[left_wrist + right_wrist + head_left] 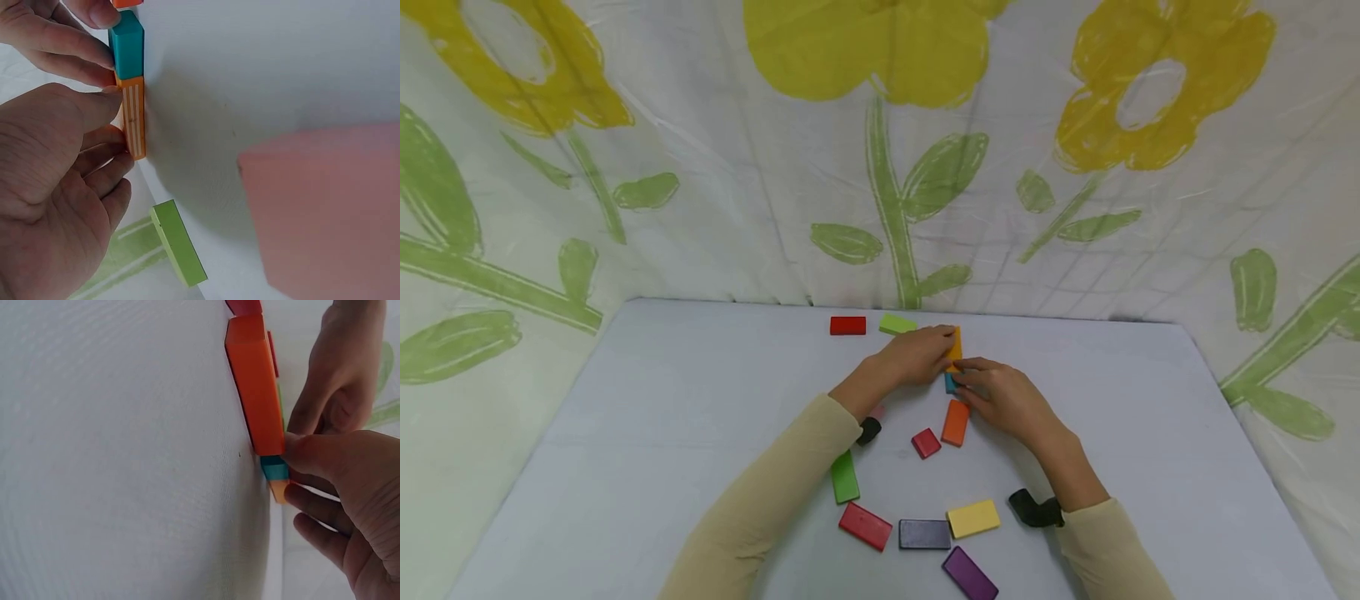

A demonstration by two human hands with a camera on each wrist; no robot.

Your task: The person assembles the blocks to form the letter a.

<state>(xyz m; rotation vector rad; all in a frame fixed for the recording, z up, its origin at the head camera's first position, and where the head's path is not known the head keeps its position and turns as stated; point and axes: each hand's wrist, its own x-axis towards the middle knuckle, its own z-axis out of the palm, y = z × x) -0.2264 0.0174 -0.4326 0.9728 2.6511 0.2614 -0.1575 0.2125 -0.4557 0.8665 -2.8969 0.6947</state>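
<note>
In the head view my left hand (917, 354) is at the far middle of the table, its thumb and fingers pinching a yellow-orange block (957, 343). White stripes run along the side of this striped block (134, 119) in the left wrist view. End to end with it lies a teal block (128, 50), held between the thumb and fingers of my right hand (1000, 396). Close in front of the teal block lies an orange-red block (956, 422), with a small red block (926, 443) to its left. My fingers partly cover the teal block in the head view.
Behind my left hand lie a light green block (897, 323) and a red block (847, 326). A pink block (325, 212) sits below my left wrist. Nearer are green (845, 479), red (865, 526), dark grey (924, 534), yellow (973, 518) and purple (970, 573) blocks.
</note>
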